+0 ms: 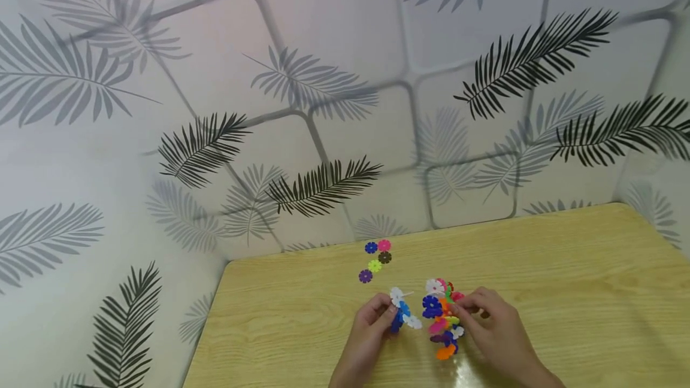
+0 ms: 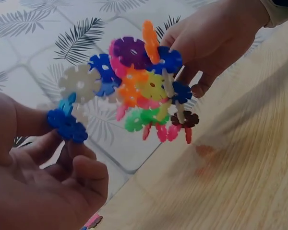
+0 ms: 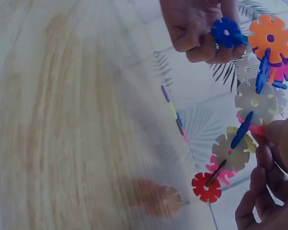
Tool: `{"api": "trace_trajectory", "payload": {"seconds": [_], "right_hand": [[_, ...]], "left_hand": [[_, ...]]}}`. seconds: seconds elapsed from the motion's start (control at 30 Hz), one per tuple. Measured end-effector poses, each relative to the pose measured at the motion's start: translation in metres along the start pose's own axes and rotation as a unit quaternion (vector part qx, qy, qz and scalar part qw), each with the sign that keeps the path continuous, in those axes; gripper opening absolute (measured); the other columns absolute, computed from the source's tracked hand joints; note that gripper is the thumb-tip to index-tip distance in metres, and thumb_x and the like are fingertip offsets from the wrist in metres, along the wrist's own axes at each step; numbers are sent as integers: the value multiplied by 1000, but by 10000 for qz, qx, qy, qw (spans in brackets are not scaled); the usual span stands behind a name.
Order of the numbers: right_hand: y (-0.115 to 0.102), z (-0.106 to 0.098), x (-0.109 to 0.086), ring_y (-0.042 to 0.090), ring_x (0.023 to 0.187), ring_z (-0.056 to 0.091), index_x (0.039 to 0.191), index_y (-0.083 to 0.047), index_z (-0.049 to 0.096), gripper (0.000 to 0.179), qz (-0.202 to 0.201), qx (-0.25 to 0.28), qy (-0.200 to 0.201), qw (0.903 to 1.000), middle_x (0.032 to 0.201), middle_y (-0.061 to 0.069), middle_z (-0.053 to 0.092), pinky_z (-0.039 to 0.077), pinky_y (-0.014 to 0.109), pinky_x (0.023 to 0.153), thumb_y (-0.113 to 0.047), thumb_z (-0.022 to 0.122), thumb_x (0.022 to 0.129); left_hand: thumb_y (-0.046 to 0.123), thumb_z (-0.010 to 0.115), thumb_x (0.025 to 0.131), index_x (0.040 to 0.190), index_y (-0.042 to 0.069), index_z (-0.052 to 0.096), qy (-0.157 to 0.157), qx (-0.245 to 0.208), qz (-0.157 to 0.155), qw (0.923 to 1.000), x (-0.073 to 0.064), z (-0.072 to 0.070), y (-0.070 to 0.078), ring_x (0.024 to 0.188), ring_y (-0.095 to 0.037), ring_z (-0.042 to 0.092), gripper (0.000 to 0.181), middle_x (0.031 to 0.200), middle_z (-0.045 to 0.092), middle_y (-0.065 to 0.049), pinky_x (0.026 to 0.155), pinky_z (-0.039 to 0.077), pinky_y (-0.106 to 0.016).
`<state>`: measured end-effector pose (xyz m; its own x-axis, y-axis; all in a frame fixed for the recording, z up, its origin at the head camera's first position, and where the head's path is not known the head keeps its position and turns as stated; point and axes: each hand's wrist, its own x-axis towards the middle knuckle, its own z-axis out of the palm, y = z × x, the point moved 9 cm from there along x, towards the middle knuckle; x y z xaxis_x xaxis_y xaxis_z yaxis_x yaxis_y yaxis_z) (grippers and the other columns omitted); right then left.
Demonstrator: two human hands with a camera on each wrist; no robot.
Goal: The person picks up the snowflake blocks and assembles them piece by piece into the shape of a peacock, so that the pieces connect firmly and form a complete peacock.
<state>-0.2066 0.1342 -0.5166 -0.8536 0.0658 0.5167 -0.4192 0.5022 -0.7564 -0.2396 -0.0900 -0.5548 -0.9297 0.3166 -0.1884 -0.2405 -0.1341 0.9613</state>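
My left hand (image 1: 371, 325) pinches a small chain of snowflake-shaped interlocking discs (image 1: 404, 309), white and blue, between thumb and fingers. In the left wrist view a dark blue disc (image 2: 67, 127) sits at those fingertips, a lighter blue one slotted into it. My right hand (image 1: 498, 325) grips a larger cluster of joined discs (image 1: 432, 306) by its right side. Orange, purple, pink, green, white, brown and blue pieces make it up. A red disc (image 3: 206, 187) ends it in the right wrist view. In the head view a narrow gap separates the two assemblies, both held above the table.
Several loose discs lie on the wooden table (image 1: 280, 316) beyond my hands, among them a purple one (image 1: 365, 276) and a pink one (image 1: 384, 245). Behind the table's back edge rises a wall (image 1: 356, 136) with a leaf pattern.
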Motion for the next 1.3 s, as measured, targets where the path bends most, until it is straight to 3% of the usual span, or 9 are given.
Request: {"api": "trace_trajectory", "payload": {"seconds": [0.07, 0.2, 0.27, 0.4, 0.57, 0.8, 0.97, 1.07, 1.3], "right_hand": [[5, 0, 0, 0, 78, 59, 92, -19, 77, 26, 75, 363, -141, 9992, 86, -13, 69, 52, 18, 69, 7, 81, 92], [17, 1, 1, 2, 75, 67, 104, -11, 78, 15, 746, 1130, -621, 9888, 92, -11, 73, 58, 21, 65, 2, 70, 103], [21, 3, 1, 6, 75, 73, 110, -4, 76, 13, 1114, 1588, -911, 9768, 96, -11, 73, 63, 26, 66, -2, 64, 108], [24, 9, -2, 10, 84, 77, 117, 4, 72, 17, 1487, 2548, -1346, 9460, 104, -11, 76, 68, 32, 71, -5, 58, 112], [26, 12, -6, 7, 93, 74, 121, -10, 76, 23, 1617, 3120, -1509, 9240, 110, -12, 77, 67, 29, 73, 0, 58, 110], [19, 15, -7, 6, 86, 71, 118, -14, 75, 28, 1297, 3463, -1476, 9173, 110, -10, 77, 64, 25, 65, 4, 56, 109], [13, 12, -6, 4, 88, 70, 115, -9, 74, 24, 987, 3256, -1283, 9315, 111, -12, 75, 62, 24, 63, 7, 57, 108], [11, 11, -6, 3, 96, 70, 114, -4, 72, 20, 892, 3163, -1240, 9363, 112, -13, 74, 63, 24, 70, 8, 58, 106], [7, 11, -6, 3, 99, 71, 113, -3, 72, 22, 702, 3272, -1226, 9343, 110, -12, 74, 64, 24, 73, 10, 56, 106]], "left_hand": [[13, 57, 112, 113, 7, 64, -434, 88, 69, 9990, -2, 7, 1, 90, -9, 54, 9, 101, 61, 8, 80, 48, -22], [16, 55, 114, 122, -10, 54, -1144, 336, 217, 9926, -7, 17, 2, 91, -7, 52, 28, 102, 57, 9, 83, 46, -21], [17, 53, 115, 129, -17, 46, -1437, 428, 326, 9882, -9, 22, 2, 92, -6, 52, 38, 102, 56, 9, 83, 45, -21], [15, 52, 115, 131, -19, 46, -1794, 472, 473, 9815, -12, 27, 2, 93, -4, 52, 38, 103, 57, 10, 85, 46, -20], [11, 51, 114, 129, -20, 49, -2010, 659, 761, 9744, -15, 34, 6, 96, -3, 53, 35, 105, 56, 8, 88, 48, -19], [13, 51, 115, 127, -19, 50, -2057, 738, 786, 9727, -16, 38, 6, 94, -2, 53, 35, 102, 55, 9, 86, 48, -18], [12, 51, 115, 126, -23, 45, -2233, 546, 776, 9701, -17, 40, 5, 95, -1, 54, 37, 104, 57, 11, 88, 48, -18], [12, 49, 115, 126, -23, 44, -2351, 459, 784, 9677, -18, 43, 4, 95, -2, 53, 37, 104, 56, 11, 88, 48, -18], [15, 48, 116, 128, -20, 45, -2321, 509, 745, 9685, -18, 44, 4, 97, -5, 52, 38, 108, 55, 9, 88, 46, -19]]}}
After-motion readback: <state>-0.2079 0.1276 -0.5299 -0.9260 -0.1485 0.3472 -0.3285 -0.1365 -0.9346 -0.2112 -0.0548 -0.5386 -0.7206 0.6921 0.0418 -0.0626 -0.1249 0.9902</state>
